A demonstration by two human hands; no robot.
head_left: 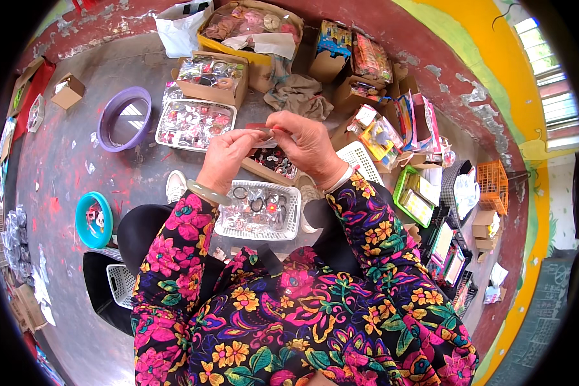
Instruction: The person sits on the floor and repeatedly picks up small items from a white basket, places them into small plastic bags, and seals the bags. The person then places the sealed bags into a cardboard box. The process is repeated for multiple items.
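My left hand (224,157) and my right hand (307,149) meet in front of me, fingertips pinched together. Between them is a small piece of clear plastic with a reddish strip (257,126), perhaps a little bag; fingers cover most of it. A bangle circles my left wrist. Under the hands stands a shallow cardboard box (264,171) of small dark and red pieces. Closer to me, a white basket (294,215) holds clear packets, some with black rings that look like hair ties. Another white basket (163,143), left of my hands, is full of packaged pink and white trinkets.
A purple basin (105,132) and a teal basin (80,222) sit on the floor at left. Cardboard boxes (237,96) of packets line the back wall. On the right are a green basket (402,186), an orange crate (493,186) and dark trays (444,251).
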